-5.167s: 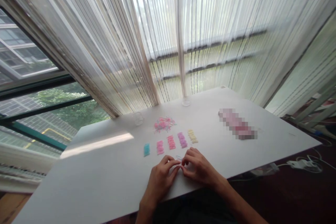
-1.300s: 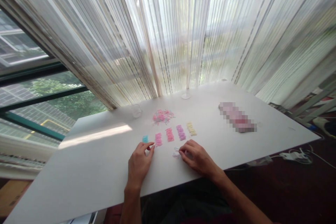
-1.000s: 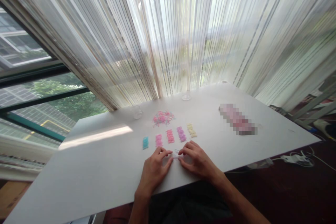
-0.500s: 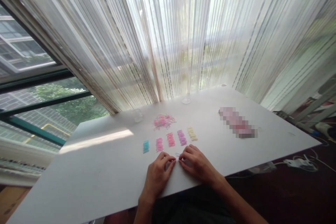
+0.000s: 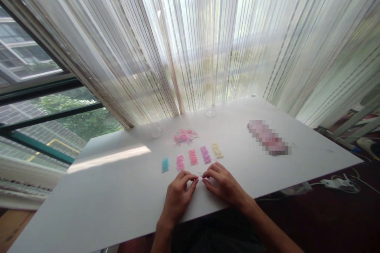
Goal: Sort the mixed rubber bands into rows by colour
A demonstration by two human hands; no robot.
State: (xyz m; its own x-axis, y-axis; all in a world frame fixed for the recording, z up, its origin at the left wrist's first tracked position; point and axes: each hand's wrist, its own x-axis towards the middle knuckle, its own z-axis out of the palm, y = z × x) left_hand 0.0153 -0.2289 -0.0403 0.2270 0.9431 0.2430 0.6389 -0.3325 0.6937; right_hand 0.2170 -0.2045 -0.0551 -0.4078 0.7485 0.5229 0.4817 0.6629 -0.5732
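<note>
My left hand (image 5: 179, 191) and my right hand (image 5: 221, 182) face each other near the table's front edge, fingertips a small gap apart. Each pinches thumb against fingers; what lies between them is too small to name. A thin pale loop (image 5: 200, 174) shows by my right fingertips. Beyond my hands lie small groups of slim pieces in a row: teal (image 5: 165, 165), pink (image 5: 180, 162), coral (image 5: 192, 157), purple (image 5: 205, 155) and yellow (image 5: 217, 151). Behind them is a loose mixed pile (image 5: 185, 136), mostly pink.
On the white table (image 5: 113, 193), a clear container (image 5: 156, 130) stands back left and a clear round dish (image 5: 210, 114) at the back edge. A pixelated pink object (image 5: 268, 137) lies to the right. Striped curtains (image 5: 196, 39) hang behind; cables (image 5: 341, 184) show at right.
Both hands stay almost in place, with only slight shifts of the fingers. The gap between the fingertips looks slightly wider. The groups and the pile have not moved.
</note>
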